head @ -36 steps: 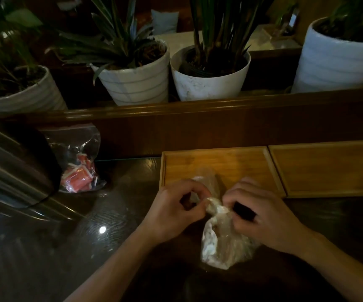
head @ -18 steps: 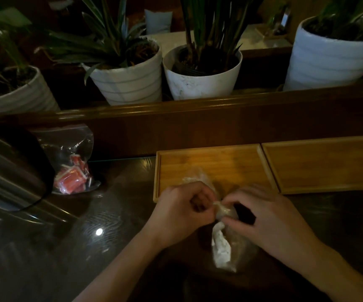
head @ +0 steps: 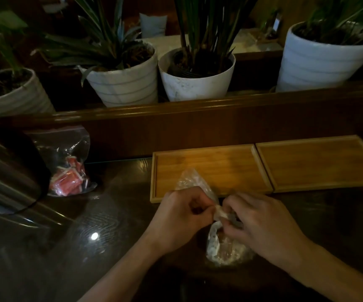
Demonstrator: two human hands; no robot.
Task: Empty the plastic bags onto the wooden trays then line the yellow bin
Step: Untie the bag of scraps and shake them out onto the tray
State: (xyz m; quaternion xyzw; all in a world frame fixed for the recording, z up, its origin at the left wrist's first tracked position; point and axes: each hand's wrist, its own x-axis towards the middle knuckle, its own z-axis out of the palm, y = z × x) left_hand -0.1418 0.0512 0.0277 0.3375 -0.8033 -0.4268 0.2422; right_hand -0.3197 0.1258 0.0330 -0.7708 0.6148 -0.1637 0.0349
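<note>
A small clear plastic bag [head: 222,247] with pale contents rests on the dark table in front of me. Both hands pinch its twisted neck: my left hand [head: 180,216] from the left, my right hand [head: 261,223] from the right. The bag's loose top flares up over the near edge of the left wooden tray [head: 206,168]. A second wooden tray [head: 315,162] lies beside it on the right; both trays are bare. Another clear bag [head: 67,166] holding red packets stands at the left. No yellow bin is in view.
A dark rounded metallic object [head: 8,171] fills the left edge beside the red-packet bag. A raised wooden ledge [head: 198,110] runs behind the trays, with several white plant pots [head: 128,88] behind it.
My hands have kept working the bag's knot, the fingers shifting slightly on the twisted neck. The view has drifted a little; the trays and the other bag have not moved.
</note>
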